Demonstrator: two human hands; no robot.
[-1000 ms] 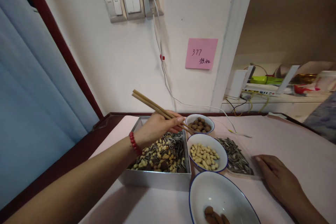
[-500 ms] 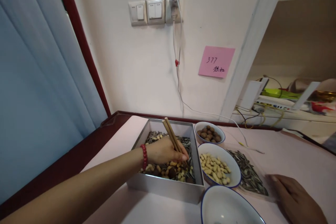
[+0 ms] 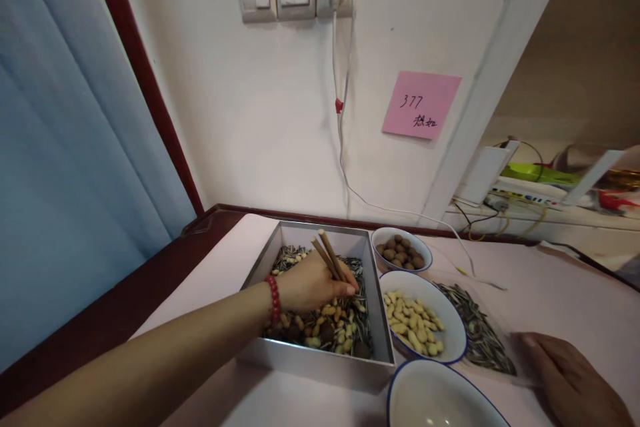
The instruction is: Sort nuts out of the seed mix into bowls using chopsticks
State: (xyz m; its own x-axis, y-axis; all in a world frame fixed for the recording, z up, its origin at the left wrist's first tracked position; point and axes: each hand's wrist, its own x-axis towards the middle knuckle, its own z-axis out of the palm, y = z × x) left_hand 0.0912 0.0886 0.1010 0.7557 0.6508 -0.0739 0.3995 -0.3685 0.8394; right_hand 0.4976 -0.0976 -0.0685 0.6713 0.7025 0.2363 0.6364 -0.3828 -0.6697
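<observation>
While the left hand (image 3: 313, 287) pinches a pair of chopsticks (image 3: 333, 256) inside the silvery box (image 3: 320, 368), its fingers cover the lower ends, so whether anything sits between the tips cannot be told. Within the box's walls, partly under that hand, lies the mix of seeds and nuts (image 3: 340, 321): striped seeds, peanuts and dark round pieces. Just right of the box stands the peanut bowl (image 3: 453, 325); by the box's far right corner is the brown-nut bowl (image 3: 423, 250), and off its near right corner the nearest bowl (image 3: 440, 397), cut by the frame. Farther right of the box, on the pink-covered bench (image 3: 560, 287), the right hand (image 3: 570, 373) lies palm down beside the clear tray (image 3: 520, 363) of striped seeds; its fingertips are too blurred to tell whether they grip the rim. Good work here probably calls for holding the sticks a little higher, so the tips show, closing them across the middle of one piece, and lifting straight up, gently, so neighbouring seeds do not scatter over the box's edge.
</observation>
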